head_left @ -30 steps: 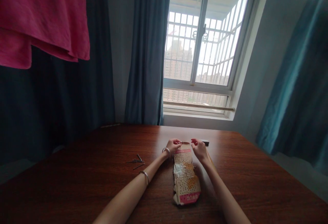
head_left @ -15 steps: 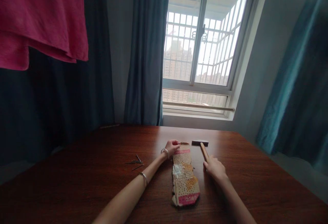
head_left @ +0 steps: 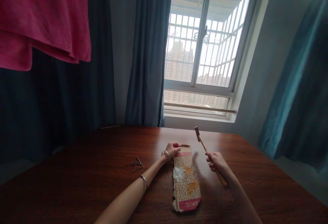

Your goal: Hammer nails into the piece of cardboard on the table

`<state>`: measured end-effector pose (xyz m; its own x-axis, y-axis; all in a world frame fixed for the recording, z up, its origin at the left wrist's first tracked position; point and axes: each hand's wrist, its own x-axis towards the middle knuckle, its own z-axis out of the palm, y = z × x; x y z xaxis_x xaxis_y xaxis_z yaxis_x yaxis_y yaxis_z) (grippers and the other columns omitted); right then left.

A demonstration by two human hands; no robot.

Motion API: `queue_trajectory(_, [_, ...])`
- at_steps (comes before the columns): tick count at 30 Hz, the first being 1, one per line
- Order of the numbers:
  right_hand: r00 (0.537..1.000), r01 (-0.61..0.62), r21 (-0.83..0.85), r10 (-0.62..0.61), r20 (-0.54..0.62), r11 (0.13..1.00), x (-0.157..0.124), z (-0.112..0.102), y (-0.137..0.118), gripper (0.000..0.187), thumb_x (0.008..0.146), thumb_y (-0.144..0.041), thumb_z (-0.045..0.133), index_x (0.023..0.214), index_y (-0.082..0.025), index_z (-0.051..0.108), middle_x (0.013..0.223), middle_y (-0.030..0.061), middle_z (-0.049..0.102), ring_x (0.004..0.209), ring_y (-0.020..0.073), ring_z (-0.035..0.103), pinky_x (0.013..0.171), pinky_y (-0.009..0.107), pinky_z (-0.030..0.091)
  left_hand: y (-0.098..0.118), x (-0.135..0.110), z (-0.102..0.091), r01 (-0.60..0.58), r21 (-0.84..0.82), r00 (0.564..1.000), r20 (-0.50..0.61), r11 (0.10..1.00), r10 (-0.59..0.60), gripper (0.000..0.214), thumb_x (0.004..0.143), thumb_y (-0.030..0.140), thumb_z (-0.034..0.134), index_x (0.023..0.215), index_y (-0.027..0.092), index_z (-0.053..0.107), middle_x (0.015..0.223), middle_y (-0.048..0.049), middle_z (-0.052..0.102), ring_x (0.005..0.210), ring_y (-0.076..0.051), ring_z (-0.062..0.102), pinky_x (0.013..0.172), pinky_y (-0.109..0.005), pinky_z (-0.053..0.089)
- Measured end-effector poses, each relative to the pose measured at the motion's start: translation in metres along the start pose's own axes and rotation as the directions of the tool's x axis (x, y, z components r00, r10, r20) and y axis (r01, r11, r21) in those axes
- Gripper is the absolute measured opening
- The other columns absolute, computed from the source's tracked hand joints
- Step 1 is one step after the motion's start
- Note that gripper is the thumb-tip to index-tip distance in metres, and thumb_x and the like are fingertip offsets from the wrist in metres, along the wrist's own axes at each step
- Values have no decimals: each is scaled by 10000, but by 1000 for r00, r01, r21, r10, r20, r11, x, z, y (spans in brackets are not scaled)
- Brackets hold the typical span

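Note:
My right hand (head_left: 217,162) is wrapped around the wooden handle of a hammer (head_left: 203,144). Its head is raised above the table, tilted up toward the window. On the tabletop lies a long, worn piece of cardboard (head_left: 185,162), dotted with many small holes and banded in pink at both ends. At its far end, my left hand (head_left: 173,149) is pinched with the fingertips over the left side, holding what looks like a thin nail; the fingers mostly hide it. Several loose nails (head_left: 137,163) lie left of the cardboard, near my left forearm.
The brown wooden table (head_left: 84,169) reaches toward a barred window (head_left: 200,84). Blue curtains (head_left: 148,63) hang behind it and at the right. A pink cloth (head_left: 48,22) hangs at the upper left. A small dark bit (head_left: 194,171) lies by the cardboard's right edge.
My right hand has lifted the hammer from low over the table and turned it, so its head now points up. My left hand keeps its pinch at the cardboard's far end.

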<state>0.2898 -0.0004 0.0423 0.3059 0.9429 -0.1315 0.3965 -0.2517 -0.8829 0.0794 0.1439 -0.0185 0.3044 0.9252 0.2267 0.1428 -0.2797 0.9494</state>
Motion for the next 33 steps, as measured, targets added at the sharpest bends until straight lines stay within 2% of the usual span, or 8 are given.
queue_trajectory(1, [994, -32, 194, 12, 104, 980, -4, -2, -6, 246, 813, -362, 419, 885, -143, 507, 586, -23, 469, 335, 31, 349, 333, 163, 274, 0, 0, 0, -1, -4, 1000, 1, 1000, 1, 180, 609, 208, 628, 739, 84, 641, 670, -40, 642, 599, -108, 550, 555, -194, 415])
queue_trajectory(3, [947, -155, 486, -11, 321, 860, -14, -3, -17, 274, 774, -355, 503, 929, -130, 512, 550, -48, 427, 317, 9, 288, 305, 141, 204, 2, -1, -1, -7, -5, 1000, 4, 1000, 7, 186, 605, 208, 629, 740, 81, 641, 672, -41, 640, 597, -109, 544, 550, -197, 415])
queue_trajectory(5, [892, -253, 583, -47, 449, 772, -26, -1, -26, 301, 740, -338, 559, 950, -125, 521, 540, -56, 419, 312, -2, 270, 292, 129, 168, 3, -2, -1, -9, 5, 1000, 3, 1000, 9, 185, 604, 213, 630, 734, 81, 643, 668, -40, 636, 598, -111, 541, 544, -199, 415])
queue_trajectory(7, [866, -288, 595, -62, 497, 751, -35, 5, -32, 316, 724, -333, 587, 956, -125, 531, 536, -60, 420, 307, -8, 271, 285, 123, 150, 2, -2, -2, -1, 15, 1000, -1, 1000, 1, 187, 601, 221, 633, 729, 85, 644, 663, -35, 632, 596, -112, 539, 536, -199, 413])
queue_trajectory(13, [871, -257, 557, -62, 488, 790, -43, 18, -34, 336, 727, -377, 585, 960, -138, 549, 538, -58, 442, 301, -3, 294, 282, 128, 150, -6, 1, 0, 13, 0, 1000, 7, 1000, -13, 179, 614, 209, 614, 739, 84, 643, 641, -29, 624, 560, -103, 526, 513, -196, 409])
queue_trajectory(17, [884, -254, 563, -47, 466, 787, -41, 17, -32, 336, 720, -369, 591, 955, -132, 554, 529, -58, 442, 299, -3, 295, 283, 128, 147, -10, 4, -1, 18, 18, 1000, 1, 1000, -18, 187, 603, 209, 632, 740, 82, 649, 656, -39, 630, 577, -108, 534, 521, -198, 417])
queue_trajectory(33, [862, -290, 578, -54, 504, 763, -43, 17, -35, 305, 739, -346, 572, 948, -125, 553, 534, -60, 432, 295, -6, 296, 272, 118, 159, -6, 1, 0, 40, -4, 999, 3, 999, -40, 186, 601, 218, 642, 727, 82, 649, 618, -29, 623, 539, -97, 528, 501, -189, 407])
